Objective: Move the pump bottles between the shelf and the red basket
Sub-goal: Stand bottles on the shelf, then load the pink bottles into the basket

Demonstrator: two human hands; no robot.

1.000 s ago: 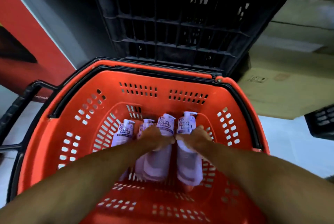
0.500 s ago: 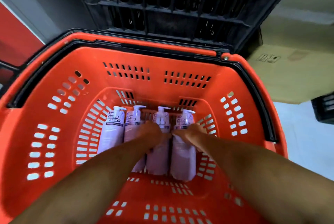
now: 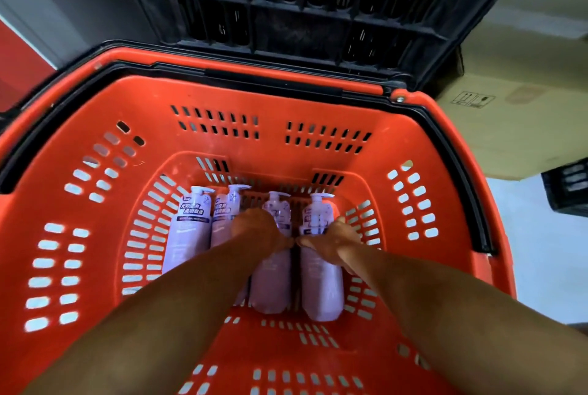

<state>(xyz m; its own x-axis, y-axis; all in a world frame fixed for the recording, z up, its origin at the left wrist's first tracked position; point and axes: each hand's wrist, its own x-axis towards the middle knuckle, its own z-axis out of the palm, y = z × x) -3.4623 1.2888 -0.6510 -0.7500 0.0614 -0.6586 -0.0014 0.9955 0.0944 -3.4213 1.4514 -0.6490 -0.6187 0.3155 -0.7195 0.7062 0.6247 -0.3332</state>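
Observation:
Several pale purple pump bottles lie side by side on the floor of the red basket [image 3: 273, 101], pump heads pointing away from me. My left hand [image 3: 257, 232] grips the third bottle [image 3: 270, 286] from above, near its neck. My right hand [image 3: 331, 241] grips the rightmost bottle [image 3: 321, 289] the same way. The two hands touch each other between these bottles. The leftmost bottle [image 3: 189, 235] and the second one [image 3: 222, 213] lie untouched, and my left forearm partly hides the second.
A black plastic crate [image 3: 302, 12] stands right behind the basket. A cardboard box [image 3: 509, 127] sits to the right, with a second dark crate [image 3: 566, 191] beside it. The basket's black handle [image 3: 451, 152] lies folded along the rim. A red panel [image 3: 19, 54] is at far left.
Both hands have gone down and forward with their two bottles, which now lie flat beside the other two. The view has dropped closer to the basket.

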